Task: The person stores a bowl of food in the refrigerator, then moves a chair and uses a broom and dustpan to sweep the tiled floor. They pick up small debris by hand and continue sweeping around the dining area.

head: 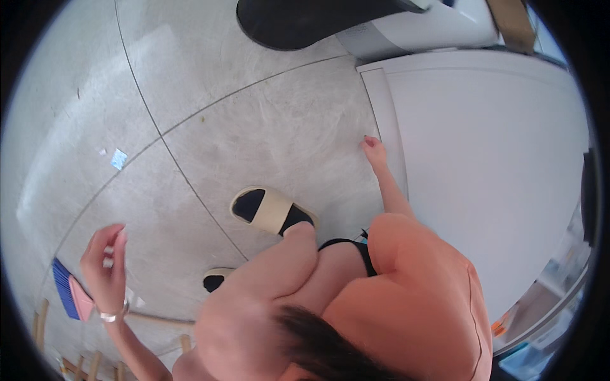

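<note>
My left hand point(106, 269) is raised at the left with its fingers curled and the tips close together; whether something small is between them cannot be made out. A metal bracelet point(114, 315) circles that wrist. Just behind it a broom head with blue bristles and a pink base point(71, 295) rests on the floor. My right hand point(374, 148) hangs beside the edge of a white panel point(486, 143), fingers loosely curled; a tiny dark spot shows at a fingertip. Cream slide sandals point(267, 209) with dark socks are on my feet.
A light blue scrap point(118, 159) lies on the tiled floor point(228, 143), with smaller bits nearby. A black rounded object point(305, 24) and a white and grey appliance point(381, 38) stand at the top. Wooden legs point(43, 324) show lower left, blue plastic items point(524, 362) lower right.
</note>
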A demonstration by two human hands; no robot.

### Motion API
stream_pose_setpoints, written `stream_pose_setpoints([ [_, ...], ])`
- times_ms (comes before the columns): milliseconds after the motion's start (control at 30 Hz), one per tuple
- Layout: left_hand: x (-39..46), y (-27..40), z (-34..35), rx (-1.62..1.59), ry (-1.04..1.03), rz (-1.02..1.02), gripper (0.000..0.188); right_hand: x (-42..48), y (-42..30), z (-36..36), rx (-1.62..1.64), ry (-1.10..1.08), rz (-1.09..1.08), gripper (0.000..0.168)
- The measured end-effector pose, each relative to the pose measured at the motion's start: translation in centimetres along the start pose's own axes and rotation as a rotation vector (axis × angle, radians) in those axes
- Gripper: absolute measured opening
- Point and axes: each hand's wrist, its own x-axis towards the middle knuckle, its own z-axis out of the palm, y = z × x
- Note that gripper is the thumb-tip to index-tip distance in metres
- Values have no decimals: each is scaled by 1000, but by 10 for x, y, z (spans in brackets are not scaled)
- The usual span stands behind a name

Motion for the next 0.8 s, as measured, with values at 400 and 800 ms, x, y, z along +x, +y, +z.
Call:
stream_pose_setpoints([
  [400, 63, 122, 103, 71, -423, 694, 12, -113, 22, -26, 242, -76, 59, 22],
  [800, 104, 167, 314, 684, -696, 842, 11, -54, 27, -12, 528, 193, -36, 15],
])
